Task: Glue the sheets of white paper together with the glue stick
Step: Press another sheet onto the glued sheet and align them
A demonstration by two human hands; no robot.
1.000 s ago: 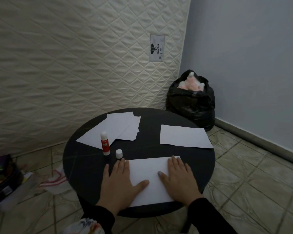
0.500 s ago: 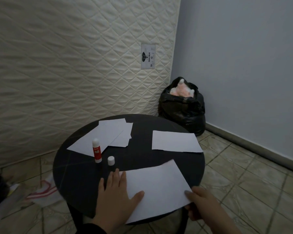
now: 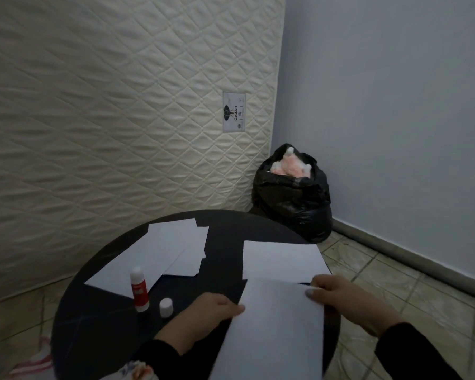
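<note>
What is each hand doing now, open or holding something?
Left hand: holding the left edge of the sheet of paper.
Right hand: holding the same sheet at its right edge.

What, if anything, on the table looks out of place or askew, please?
The glue stick stands uncapped, its cap apart beside it, and the far-left paper stack lies fanned unevenly. Nothing looks spilled or damaged.
</note>
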